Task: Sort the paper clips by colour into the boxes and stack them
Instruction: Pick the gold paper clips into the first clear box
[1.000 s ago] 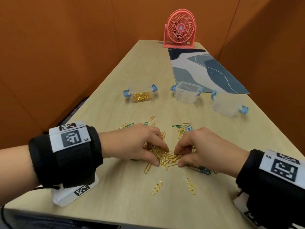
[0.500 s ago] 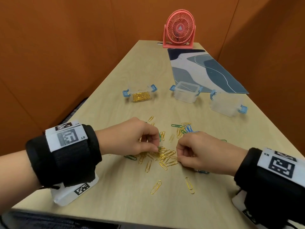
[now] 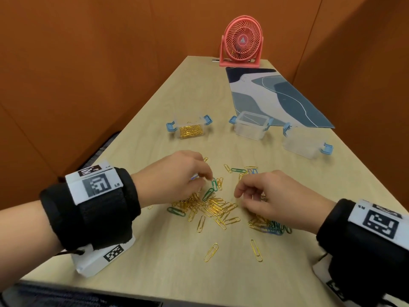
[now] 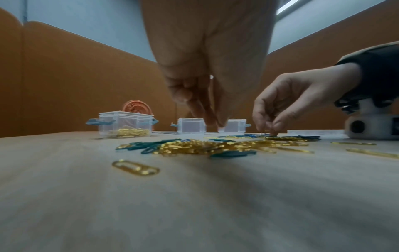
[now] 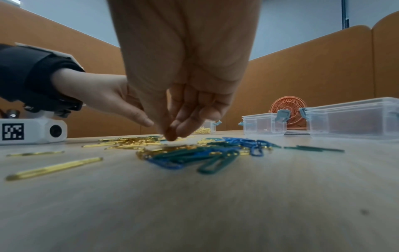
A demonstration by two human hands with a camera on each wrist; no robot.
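Gold paper clips (image 3: 212,207) lie heaped between my hands, with green clips (image 3: 213,185) among them. A blue and green cluster (image 3: 276,228) sits under my right wrist. My left hand (image 3: 208,178) hovers just above a green clip with thumb and fingers together (image 4: 215,121); what they hold is hidden. My right hand (image 3: 240,191) is curled, and its fingertips (image 5: 172,134) pinch down into the gold clips. Three clear boxes stand beyond: the left box (image 3: 191,129) holds gold clips, while the middle box (image 3: 251,127) and right box (image 3: 305,145) look empty.
Two single gold clips (image 3: 211,252) lie near the front edge. A patterned mat (image 3: 276,100) and a pink fan (image 3: 242,42) are at the far end. Orange walls close in both sides. My wrist camera blocks (image 3: 101,255) rest on the table.
Both hands have drawn apart from the middle of the gold heap. The left hand has moved up and away toward the green clips. The heap now lies uncovered and more spread.
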